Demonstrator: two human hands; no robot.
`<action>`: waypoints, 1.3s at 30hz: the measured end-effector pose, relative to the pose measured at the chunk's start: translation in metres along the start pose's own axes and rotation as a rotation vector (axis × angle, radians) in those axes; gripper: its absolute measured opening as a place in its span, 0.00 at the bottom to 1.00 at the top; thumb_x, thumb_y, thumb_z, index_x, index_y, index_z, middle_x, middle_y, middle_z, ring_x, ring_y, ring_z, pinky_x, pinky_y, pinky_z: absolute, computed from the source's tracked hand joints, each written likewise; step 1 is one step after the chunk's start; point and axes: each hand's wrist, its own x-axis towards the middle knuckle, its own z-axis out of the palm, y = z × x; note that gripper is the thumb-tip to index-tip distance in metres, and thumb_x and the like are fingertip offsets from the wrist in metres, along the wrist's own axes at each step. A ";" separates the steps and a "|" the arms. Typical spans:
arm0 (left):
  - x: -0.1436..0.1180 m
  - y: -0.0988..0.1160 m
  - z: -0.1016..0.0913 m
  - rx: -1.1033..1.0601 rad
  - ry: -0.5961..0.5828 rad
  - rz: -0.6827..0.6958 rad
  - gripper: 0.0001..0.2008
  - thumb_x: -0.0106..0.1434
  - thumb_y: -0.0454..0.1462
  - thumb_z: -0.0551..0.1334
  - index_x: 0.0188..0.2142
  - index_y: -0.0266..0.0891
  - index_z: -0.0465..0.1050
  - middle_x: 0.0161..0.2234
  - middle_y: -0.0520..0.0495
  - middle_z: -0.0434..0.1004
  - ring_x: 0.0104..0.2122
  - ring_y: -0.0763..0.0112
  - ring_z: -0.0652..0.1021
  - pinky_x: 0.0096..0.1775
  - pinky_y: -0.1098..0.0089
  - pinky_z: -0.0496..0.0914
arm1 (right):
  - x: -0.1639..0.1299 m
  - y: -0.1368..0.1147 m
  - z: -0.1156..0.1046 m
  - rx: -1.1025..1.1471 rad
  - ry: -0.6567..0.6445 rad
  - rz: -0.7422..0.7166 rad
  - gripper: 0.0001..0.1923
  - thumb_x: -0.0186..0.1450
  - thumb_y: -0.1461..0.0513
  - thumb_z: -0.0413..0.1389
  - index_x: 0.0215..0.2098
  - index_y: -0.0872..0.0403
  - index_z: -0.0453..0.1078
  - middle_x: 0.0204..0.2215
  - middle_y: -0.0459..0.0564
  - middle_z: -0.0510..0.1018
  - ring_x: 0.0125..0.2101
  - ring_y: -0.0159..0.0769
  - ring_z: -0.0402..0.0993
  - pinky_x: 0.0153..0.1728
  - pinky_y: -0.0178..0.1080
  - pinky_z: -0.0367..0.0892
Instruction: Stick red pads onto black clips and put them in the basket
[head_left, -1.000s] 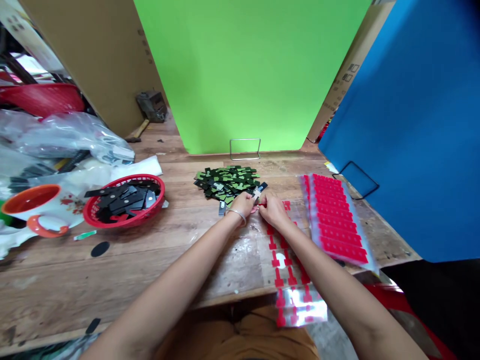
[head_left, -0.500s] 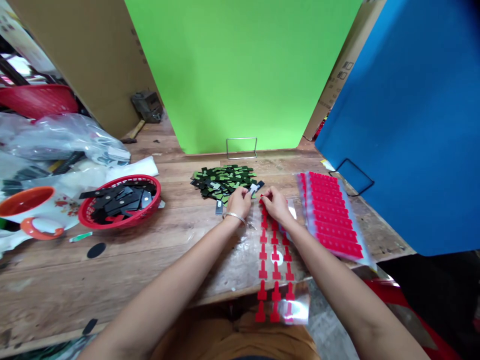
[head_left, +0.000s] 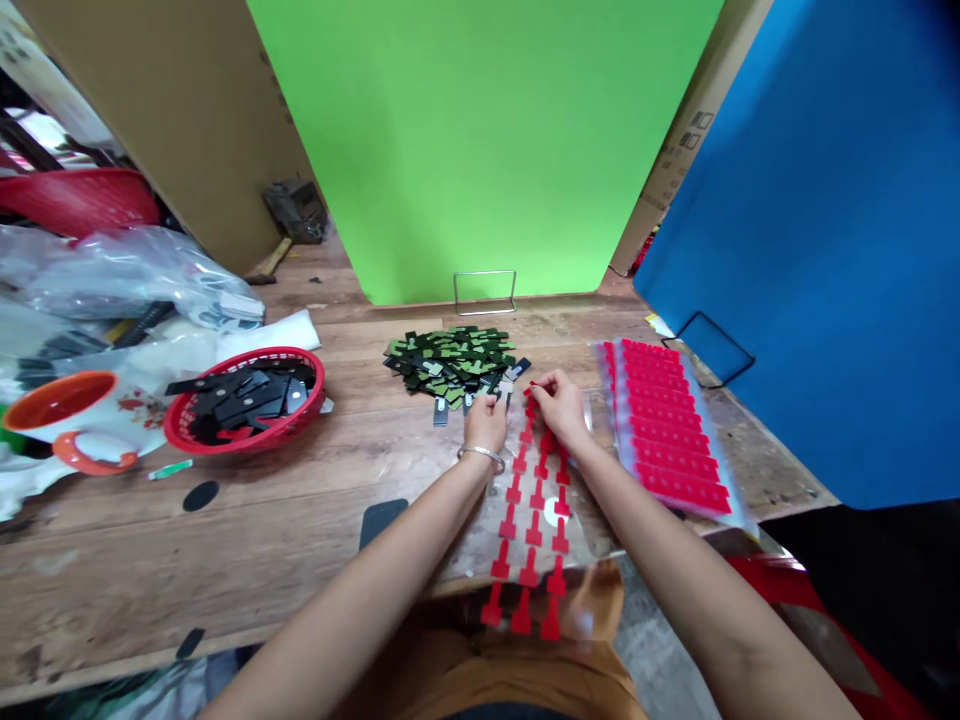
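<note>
My left hand (head_left: 486, 424), with a bracelet at its wrist, is closed at the near edge of a pile of small flat black and green pieces (head_left: 450, 362). A small flat piece (head_left: 505, 388) pokes out by its fingertips, partly hidden. Thumb and finger of my right hand (head_left: 562, 408) pinch a red T-shaped sticker (head_left: 531, 390) at the far end of a clear sheet. Rows of red T-shaped stickers (head_left: 534, 528) run down this sheet toward me, its near end hanging past the table edge.
On the right lies a stack of red sticker sheets (head_left: 671, 430). A red basket (head_left: 319, 405) of black pieces and an orange-rimmed mug (head_left: 94, 425) stand left. Green (head_left: 480, 150) and blue (head_left: 810, 250) boards rise behind. A dark flat object (head_left: 381, 520) lies near my left forearm.
My left hand has drawn slightly toward me and right, off the pile. The clear sheet's near end has swung left. My right hand has shifted slightly right, still pinching at the far end.
</note>
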 end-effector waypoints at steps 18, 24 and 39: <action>0.004 0.008 0.002 -0.252 0.040 -0.142 0.06 0.56 0.31 0.60 0.24 0.34 0.64 0.23 0.49 0.74 0.21 0.80 0.74 0.31 0.75 0.71 | -0.010 -0.008 0.004 0.222 0.083 -0.006 0.01 0.51 0.64 0.51 0.24 0.54 0.61 0.21 0.42 0.69 0.23 0.30 0.66 0.27 0.32 0.61; -0.001 0.019 -0.005 -0.290 -0.003 -0.164 0.04 0.57 0.29 0.59 0.26 0.32 0.65 0.22 0.47 0.74 0.21 0.78 0.75 0.31 0.74 0.72 | -0.015 -0.020 -0.010 0.337 0.107 0.037 0.05 0.52 0.62 0.54 0.26 0.54 0.61 0.21 0.42 0.69 0.22 0.30 0.65 0.25 0.32 0.62; -0.112 0.008 -0.051 -0.337 -0.266 -0.267 0.18 0.49 0.25 0.63 0.41 0.31 0.67 0.32 0.43 0.78 0.26 0.73 0.78 0.33 0.74 0.73 | -0.121 -0.056 -0.014 0.501 -0.145 0.118 0.06 0.55 0.64 0.55 0.30 0.53 0.61 0.26 0.43 0.69 0.23 0.28 0.66 0.24 0.31 0.63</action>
